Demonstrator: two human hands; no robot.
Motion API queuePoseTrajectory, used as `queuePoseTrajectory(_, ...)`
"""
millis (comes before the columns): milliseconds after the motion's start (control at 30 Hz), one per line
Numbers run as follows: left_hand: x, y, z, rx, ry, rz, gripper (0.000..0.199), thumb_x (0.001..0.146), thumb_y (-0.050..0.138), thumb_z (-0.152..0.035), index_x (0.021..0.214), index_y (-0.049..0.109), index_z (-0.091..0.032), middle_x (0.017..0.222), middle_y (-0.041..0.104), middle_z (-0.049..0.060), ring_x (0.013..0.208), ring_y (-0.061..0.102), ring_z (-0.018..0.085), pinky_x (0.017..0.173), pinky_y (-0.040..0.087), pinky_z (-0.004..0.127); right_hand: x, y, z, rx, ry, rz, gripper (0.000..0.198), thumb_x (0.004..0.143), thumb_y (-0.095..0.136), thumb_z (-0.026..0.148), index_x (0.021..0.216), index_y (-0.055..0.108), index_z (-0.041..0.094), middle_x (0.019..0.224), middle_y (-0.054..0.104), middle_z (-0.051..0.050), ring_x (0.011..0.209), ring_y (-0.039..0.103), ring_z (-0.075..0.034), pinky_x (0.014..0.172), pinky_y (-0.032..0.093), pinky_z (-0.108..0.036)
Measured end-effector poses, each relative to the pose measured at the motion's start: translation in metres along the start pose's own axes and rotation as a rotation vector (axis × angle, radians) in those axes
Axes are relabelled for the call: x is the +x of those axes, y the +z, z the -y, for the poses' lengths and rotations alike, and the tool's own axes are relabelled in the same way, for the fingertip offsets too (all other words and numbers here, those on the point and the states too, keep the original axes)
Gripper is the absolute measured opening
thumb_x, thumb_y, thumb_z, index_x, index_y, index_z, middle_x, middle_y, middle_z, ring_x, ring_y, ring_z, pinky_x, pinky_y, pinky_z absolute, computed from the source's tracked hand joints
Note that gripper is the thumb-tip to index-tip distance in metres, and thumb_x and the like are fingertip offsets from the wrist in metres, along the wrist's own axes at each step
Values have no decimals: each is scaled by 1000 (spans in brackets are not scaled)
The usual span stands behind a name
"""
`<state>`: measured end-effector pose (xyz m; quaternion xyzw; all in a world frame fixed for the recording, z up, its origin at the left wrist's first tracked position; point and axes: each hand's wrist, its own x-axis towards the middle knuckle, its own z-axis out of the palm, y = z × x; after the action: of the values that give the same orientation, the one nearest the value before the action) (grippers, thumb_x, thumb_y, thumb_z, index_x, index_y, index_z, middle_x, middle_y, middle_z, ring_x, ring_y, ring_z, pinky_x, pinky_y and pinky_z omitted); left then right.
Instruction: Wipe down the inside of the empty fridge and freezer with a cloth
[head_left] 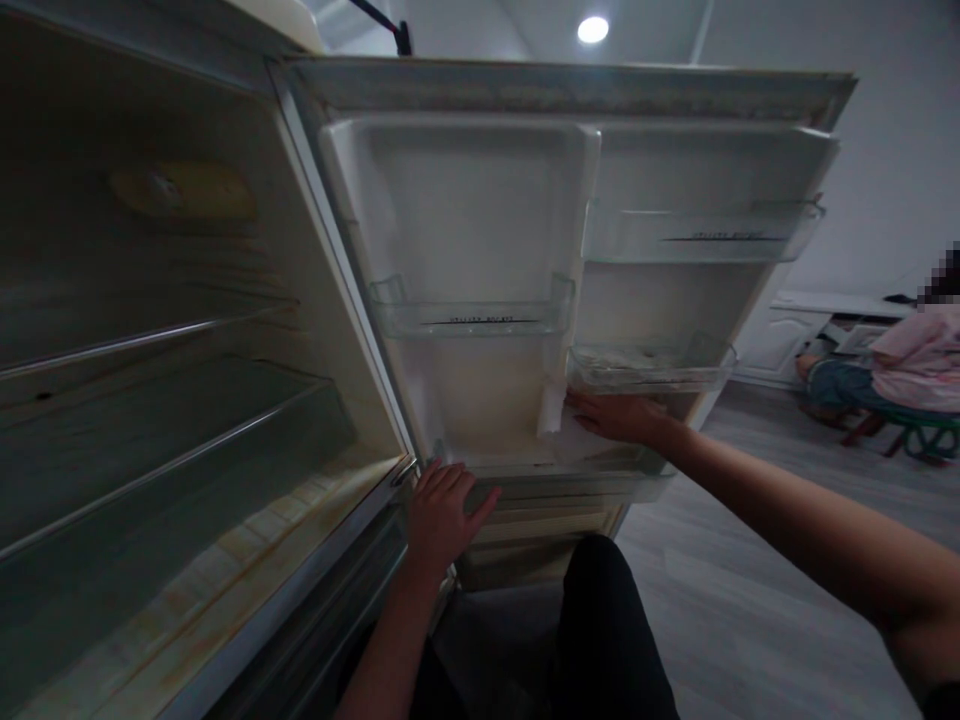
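The fridge door point(465, 210) stands wide open in front of me. My right hand point(619, 415) reaches into its lower right part, just under a clear door shelf point(652, 378). Its fingers stretch left, close to a bright white strip point(553, 408) at the bottom of the door's middle divider; whether that is loose material or part of the liner, I cannot tell. Fingers spread and thumb out, my left hand point(446, 500) rests at the lower hinge side, by the clear bottom door shelf point(570, 488). Nothing shows in it.
The stained fridge interior point(322, 410) with glass shelves point(187, 440) lies to my left. More clear shelves point(472, 318) cross the door. My knee point(600, 600) is below it. At the far right, a person in pink point(919, 360) sits near a white cabinet point(780, 340).
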<state>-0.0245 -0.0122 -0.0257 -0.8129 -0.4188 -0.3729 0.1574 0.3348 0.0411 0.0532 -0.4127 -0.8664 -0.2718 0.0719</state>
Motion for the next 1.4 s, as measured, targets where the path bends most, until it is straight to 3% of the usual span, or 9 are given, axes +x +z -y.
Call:
queuePoseTrajectory(200, 3, 2, -3, -34, -14, 15, 30, 93, 64, -49, 80, 66, -22, 92, 77, 8, 117, 68, 29, 111, 43, 52, -27, -24, -2, -156, 217, 9, 39, 102, 45, 26, 132, 67, 15, 130, 68, -17, 119, 61, -29, 101, 44, -43)
queuePoseTrajectory(433, 6, 4, -10, -43, -40, 16, 30, 94, 62, -47, 80, 65, -21, 88, 75, 8, 120, 66, 30, 113, 42, 54, -38, -12, 16, -268, 475, -48, 42, 96, 51, 26, 129, 67, 6, 132, 62, -26, 118, 56, -38, 96, 47, -50)
queuePoseTrajectory(500, 7, 5, -11, -47, -44, 8, 30, 94, 62, -47, 80, 65, -21, 87, 74, 8, 119, 67, 30, 112, 42, 54, -33, -10, 21, -245, 507, -39, 38, 95, 54, 29, 118, 72, 4, 137, 58, -29, 123, 53, -41, 97, 48, -53)
queuePoseTrajectory(600, 9, 7, -13, -40, -48, 1, 29, 94, 62, -47, 79, 65, -22, 87, 74, 7, 118, 67, 30, 113, 42, 54, -18, -6, 22, -158, 299, -25, 27, 95, 53, 21, 102, 76, 9, 141, 57, -24, 131, 52, -38, 104, 47, -53)
queuePoseTrajectory(767, 12, 10, -17, -25, -72, -9, 28, 94, 62, -45, 77, 65, -23, 83, 73, 6, 118, 66, 29, 115, 40, 53, 27, 10, 16, -88, -252, -125, 40, 100, 46, 14, 136, 63, 10, 149, 56, -15, 149, 39, -29, 120, 39, -45)
queuePoseTrajectory(933, 14, 15, -20, 25, -73, -34, 28, 93, 63, -46, 81, 68, -21, 90, 75, 9, 106, 69, 29, 113, 42, 53, 102, 19, 51, -29, -429, -144, 44, 98, 47, 12, 141, 58, 10, 158, 46, -14, 155, 29, -21, 124, 35, -38)
queuePoseTrajectory(1100, 15, 14, -19, 54, -63, -43, 31, 93, 63, -48, 81, 69, -19, 98, 75, 13, 99, 69, 29, 109, 45, 51, 150, 15, 99, -142, -584, -92, 41, 100, 39, 13, 132, 62, 3, 162, 38, -17, 158, 15, -24, 131, 18, -36)
queuePoseTrajectory(1233, 14, 9, -18, 41, -66, -11, 31, 93, 62, -49, 80, 68, -21, 82, 71, 7, 89, 68, 25, 109, 45, 49, 134, 22, 84, -97, -673, -23, 45, 99, 43, 13, 142, 54, 5, 165, 33, -16, 159, 12, -22, 130, 21, -36)
queuePoseTrajectory(1400, 11, 10, -14, 33, -46, -32, 31, 93, 63, -50, 81, 69, -21, 86, 73, 6, 89, 68, 25, 110, 45, 49, 65, 31, 13, -37, -727, 67, 53, 96, 45, 5, 150, 48, 8, 164, 35, -14, 157, 22, -19, 127, 27, -34)
